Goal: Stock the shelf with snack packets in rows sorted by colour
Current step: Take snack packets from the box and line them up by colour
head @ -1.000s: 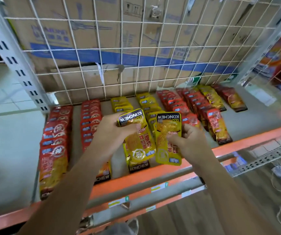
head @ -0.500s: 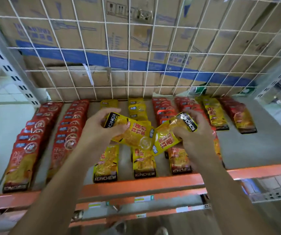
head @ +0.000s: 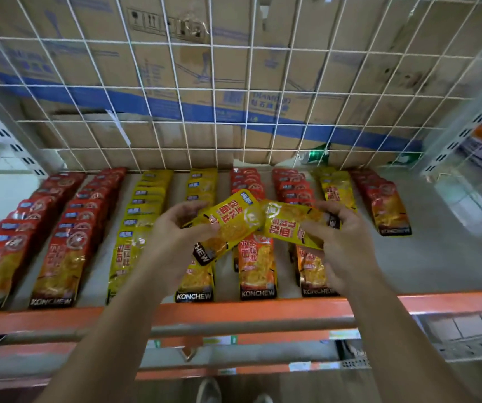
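Above the middle of the shelf (head: 443,266), my left hand (head: 172,237) grips one yellow snack packet (head: 228,225), tilted with its black end toward me. Another yellow packet (head: 289,225) lies almost sideways in the grip of my right hand (head: 347,242). The two packets overlap at their inner ends. Below them, rows of packets run front to back: two red rows (head: 59,228) at the left, two yellow rows (head: 143,210), two red rows (head: 292,187), one yellow row (head: 335,190) and one red row (head: 385,205) at the right.
A white wire grid (head: 234,88) closes the back of the shelf, with cardboard boxes (head: 350,91) behind it. An orange beam (head: 263,309) runs along the front edge. Bare grey shelf lies at the right. Lower shelf rails sit beneath the beam.
The view has shifted, so the rows sit more squarely in front. Both hands have turned their yellow packets from upright to tilted, the inner ends now overlapping.
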The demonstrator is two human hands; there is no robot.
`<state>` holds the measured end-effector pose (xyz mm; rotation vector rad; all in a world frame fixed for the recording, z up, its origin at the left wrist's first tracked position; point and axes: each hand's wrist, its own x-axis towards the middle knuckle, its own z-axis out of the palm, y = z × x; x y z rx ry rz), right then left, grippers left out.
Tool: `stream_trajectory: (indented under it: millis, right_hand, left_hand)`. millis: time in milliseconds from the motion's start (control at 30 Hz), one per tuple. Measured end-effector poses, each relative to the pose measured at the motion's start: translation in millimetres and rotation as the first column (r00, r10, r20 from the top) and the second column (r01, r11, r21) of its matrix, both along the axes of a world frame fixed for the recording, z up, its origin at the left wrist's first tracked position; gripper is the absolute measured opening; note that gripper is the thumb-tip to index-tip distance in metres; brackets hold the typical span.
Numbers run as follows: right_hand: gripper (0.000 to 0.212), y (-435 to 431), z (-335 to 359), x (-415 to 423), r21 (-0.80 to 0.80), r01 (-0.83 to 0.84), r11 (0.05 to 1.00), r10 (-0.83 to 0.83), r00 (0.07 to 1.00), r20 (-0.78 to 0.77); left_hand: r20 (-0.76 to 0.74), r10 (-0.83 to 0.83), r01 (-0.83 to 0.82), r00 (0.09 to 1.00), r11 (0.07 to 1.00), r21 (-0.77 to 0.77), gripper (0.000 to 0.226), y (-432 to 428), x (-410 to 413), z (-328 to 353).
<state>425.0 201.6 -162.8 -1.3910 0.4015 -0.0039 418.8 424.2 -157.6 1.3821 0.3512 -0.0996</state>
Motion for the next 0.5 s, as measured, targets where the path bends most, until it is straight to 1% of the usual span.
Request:
stream_trajectory:
  millis: [133, 200, 267, 367, 433, 500]
  right_hand:
    - [0.029, -4.8, -2.9, 6.7, -0.018, 0.092, 0.996, -0.092, 0.996, -0.015]
    - [0.028, -8.4, -3.3, 9.0, -0.045, 0.106, 0.993, -0.107, 0.994, -0.019]
    - [0.029, -14.2, -6.2, 10.8, 0.040, 0.089, 0.995, -0.087, 0.995, -0.051]
    - [0.031, -26.7, -7.7, 14.9, 0.181, 0.056, 0.982, -0.037, 0.994, -0.106]
    - [0.034, -39.9, -9.4, 20.2, 0.200, 0.027, 0.979, -0.006, 0.994, -0.105]
    - [0.036, -55.1, -10.5, 27.7, 0.172, 0.031, 0.985, -0.015, 0.996, -0.093]
  left_hand:
    - [-0.057, -0.027, 0.020, 0.998, 0.993, -0.113, 0.022, -12.3, 10.0, 0.2]
    - [-0.077, -0.031, 0.019, 0.997, 0.989, -0.148, 0.020, -20.1, 18.1, -3.6]
    - [-0.076, -0.064, 0.051, 0.995, 0.985, -0.163, 0.022, -30.9, 24.5, -6.4]
    - [-0.044, -0.134, 0.126, 0.990, 0.981, -0.149, 0.026, -53.4, 31.1, -7.1]
    - [-0.038, -0.157, 0.151, 0.987, 0.981, -0.122, 0.031, -71.2, 35.4, -7.0]
    - [-0.029, -0.145, 0.142, 0.989, 0.986, -0.087, 0.037, -89.9, 40.7, -7.1]
